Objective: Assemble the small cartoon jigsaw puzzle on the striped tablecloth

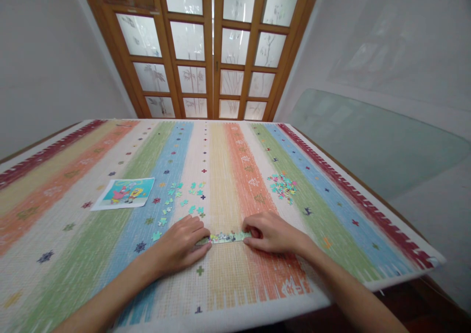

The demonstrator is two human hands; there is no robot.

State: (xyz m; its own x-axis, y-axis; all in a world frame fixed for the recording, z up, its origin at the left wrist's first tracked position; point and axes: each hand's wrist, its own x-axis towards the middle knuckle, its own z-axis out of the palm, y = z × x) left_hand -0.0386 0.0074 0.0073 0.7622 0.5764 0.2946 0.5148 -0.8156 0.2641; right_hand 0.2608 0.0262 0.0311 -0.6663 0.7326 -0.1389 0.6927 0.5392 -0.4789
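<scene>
1. Narrow strip of joined, multicoloured cardboard puzzle pieces [222, 237]: lies flat on the striped woven-pattern cloth [224, 274], between the hands.
2. Left hand [186, 240]: at the strip's 9 o'clock end, thumb and fingertips nearly together, touching it. Right hand [270, 232]: at the 3 o'clock end, fingers curled, small gap to the thumb. Pinch or mere press: cannot tell for either.
3. Judgement: contact at both ends probably keeps the row straight and the joints tight.
4. Loose teal cardboard pieces [178, 194] lie spread out at 10 to 11 o'clock from the strip, likely for easy viewing; mixed multicoloured heap [283, 187] at 2 o'clock, apart. Printed cartoon picture sheet [127, 194] at 10 o'clock, probably for reference (slightly askew).
5. Obscured: strip ends under fingers; printed details and seams too small to read.
</scene>
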